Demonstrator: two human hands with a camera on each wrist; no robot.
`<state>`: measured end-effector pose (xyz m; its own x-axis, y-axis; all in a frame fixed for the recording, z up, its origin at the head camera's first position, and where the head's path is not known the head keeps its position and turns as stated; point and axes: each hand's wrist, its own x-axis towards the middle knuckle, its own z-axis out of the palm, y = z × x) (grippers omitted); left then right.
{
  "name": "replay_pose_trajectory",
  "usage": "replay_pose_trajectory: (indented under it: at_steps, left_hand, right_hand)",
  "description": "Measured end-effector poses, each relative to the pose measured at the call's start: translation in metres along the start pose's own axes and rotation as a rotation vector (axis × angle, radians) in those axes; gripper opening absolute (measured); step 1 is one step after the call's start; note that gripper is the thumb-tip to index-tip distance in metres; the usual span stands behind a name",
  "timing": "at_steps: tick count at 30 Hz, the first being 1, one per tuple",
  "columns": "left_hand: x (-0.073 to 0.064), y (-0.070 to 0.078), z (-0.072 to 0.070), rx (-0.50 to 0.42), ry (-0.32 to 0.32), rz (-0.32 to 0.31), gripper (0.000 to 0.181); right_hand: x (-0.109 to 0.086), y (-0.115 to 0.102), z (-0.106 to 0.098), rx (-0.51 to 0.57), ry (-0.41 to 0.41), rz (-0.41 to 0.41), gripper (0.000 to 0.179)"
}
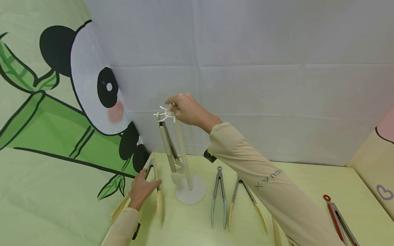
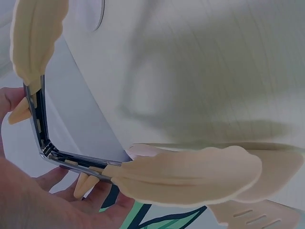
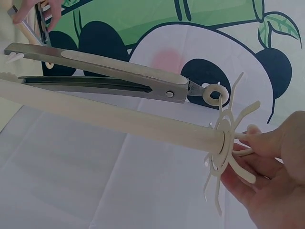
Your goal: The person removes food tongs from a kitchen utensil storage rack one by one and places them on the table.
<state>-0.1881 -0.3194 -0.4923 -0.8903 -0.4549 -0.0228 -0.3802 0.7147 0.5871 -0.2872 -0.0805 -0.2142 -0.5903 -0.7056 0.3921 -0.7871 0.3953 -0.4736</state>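
My left hand (image 1: pixel 142 189) grips a pair of yellow-tipped tongs (image 2: pixel 186 175) whose arms are spread wide, left of a white utensil stand (image 1: pixel 184 157). Thumb and fingers of my right hand (image 1: pixel 192 110) pinch the hook ring (image 3: pixel 222 148) at the top of that stand. From one of its hooks, by the ring at their end, hang beige-handled tongs (image 3: pixel 124 71). They slant down beside the pole, their pale tips low near the round base (image 1: pixel 197 195).
Right of the base lie green-tipped tongs (image 1: pixel 224 208) and spread yellow-tipped tongs (image 1: pixel 260 215). Red-handled tongs (image 1: pixel 333 217) lie at the far right. A beige slotted utensil (image 2: pixel 255 217) shows below the left hand's tongs. Behind stands a pale cloth wall (image 1: pixel 261 89), with a panda print at left.
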Motion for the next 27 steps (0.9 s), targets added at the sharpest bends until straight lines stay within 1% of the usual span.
replay_pose_trajectory:
  at_steps: [2,10,20,24,27]
  left_hand:
    - [0.001,-0.001,0.003,0.003,0.001,0.003,0.086]
    - [0.006,-0.008,0.012,0.065,0.027,0.005,0.091]
    - [0.010,-0.015,0.018,0.059,-0.009,-0.036,0.088]
    - [0.012,-0.015,0.020,0.046,-0.031,-0.053,0.088]
    - [0.011,-0.014,0.022,0.055,-0.041,-0.073,0.087]
  right_hand:
    - [-0.001,0.000,0.000,-0.003,-0.001,0.003,0.030]
    - [-0.004,0.002,0.000,-0.020,-0.004,-0.006,0.030]
    - [-0.004,0.004,-0.002,-0.005,-0.017,-0.016,0.031]
    - [-0.004,0.006,-0.002,0.002,-0.019,-0.023,0.031]
    - [-0.003,0.008,-0.002,0.008,-0.024,-0.025,0.032]
